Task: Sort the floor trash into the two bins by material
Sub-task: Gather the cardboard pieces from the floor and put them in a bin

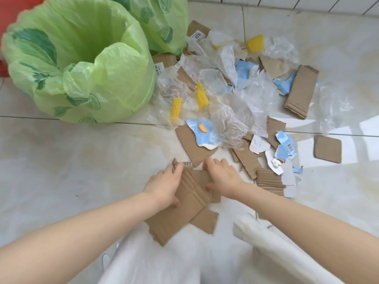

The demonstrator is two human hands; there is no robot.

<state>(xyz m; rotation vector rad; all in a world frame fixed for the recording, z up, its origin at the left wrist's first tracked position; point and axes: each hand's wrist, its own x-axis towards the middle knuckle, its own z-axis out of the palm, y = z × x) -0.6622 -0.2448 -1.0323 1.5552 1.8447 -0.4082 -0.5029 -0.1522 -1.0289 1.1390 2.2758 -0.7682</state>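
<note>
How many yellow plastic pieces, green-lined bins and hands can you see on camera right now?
Yellow plastic pieces: 3, one beside the near bin, one just right of it, one at the far side of the pile
Green-lined bins: 2, the near bin and the far bin
Hands: 2, left hand and right hand, both gripping brown cardboard
Total: 7

I'm wearing white clothing (184, 261) w/ white cloth covering my legs, approx. Both forearms are showing bare, no sleeves. My left hand (164, 184) & right hand (222, 176) are wearing no gloves.
</note>
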